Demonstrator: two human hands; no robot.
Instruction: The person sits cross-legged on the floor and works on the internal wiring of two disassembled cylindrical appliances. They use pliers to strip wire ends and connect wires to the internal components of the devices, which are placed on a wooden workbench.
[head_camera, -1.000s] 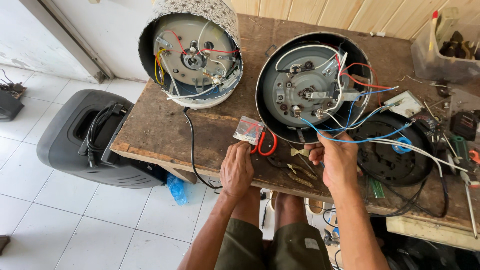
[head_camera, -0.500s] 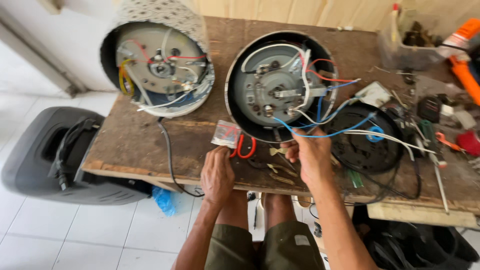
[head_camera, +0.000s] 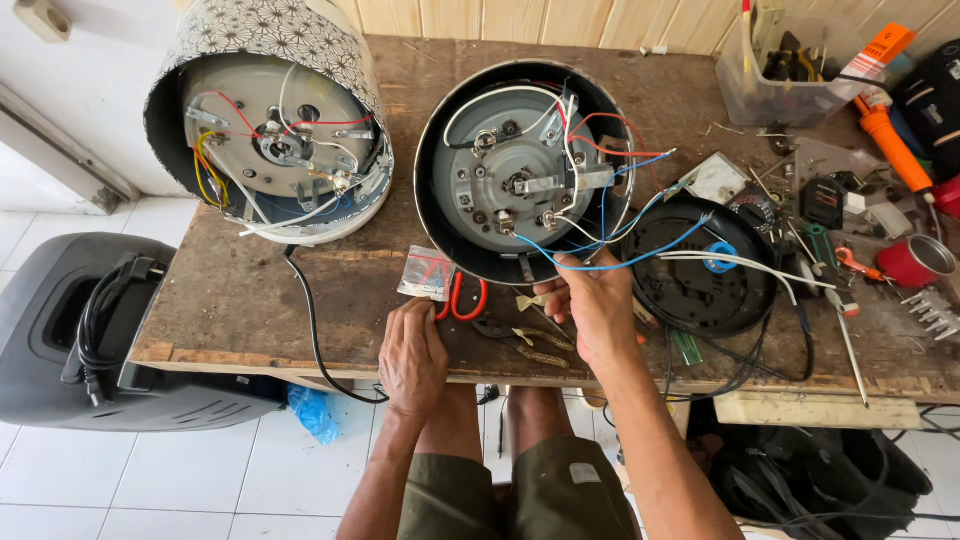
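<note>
Two hands: both low at my worktop (head_camera: 250, 300) edge.
Left hand (head_camera: 412, 352): grip pinching small plastic packet (head_camera: 426, 274).
Right hand (head_camera: 592, 305): grip clamped on blue wire (head_camera: 640, 262).
Around: open cooker base (head_camera: 522, 165), red-handled pliers (head_camera: 466, 300) between my hands.

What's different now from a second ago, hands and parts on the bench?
The right hand has come up from the bench edge to the blue wire at the rim of the open cooker base and pinches it. The left hand stayed by the small clear packet and red-handled pliers. Both cooker bases and the black bottom cover did not move; only the camera shifted.
</note>
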